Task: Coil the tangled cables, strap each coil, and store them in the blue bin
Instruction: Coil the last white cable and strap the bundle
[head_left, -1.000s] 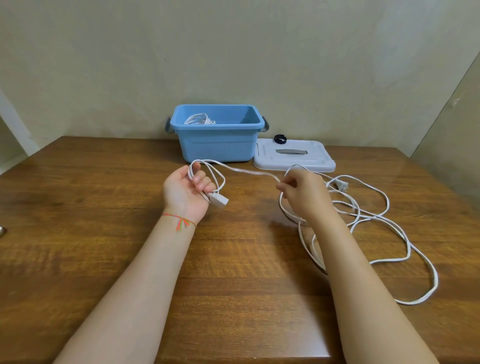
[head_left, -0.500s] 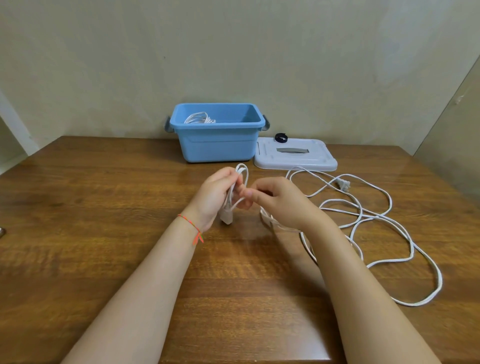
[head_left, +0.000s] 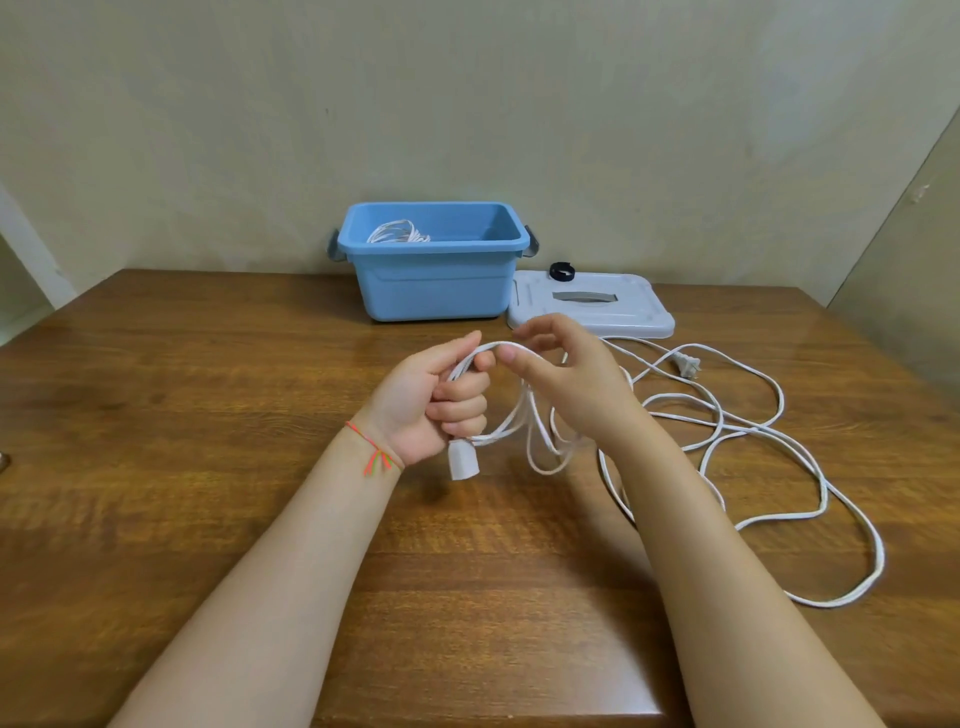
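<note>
Our left hand (head_left: 436, 400) grips white cable (head_left: 748, 431) loops above the tabletop (head_left: 182, 415); our right hand (head_left: 566, 379) pinches the cable beside it

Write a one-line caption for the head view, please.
Both hands loop a white cable before the blue bin.
</note>
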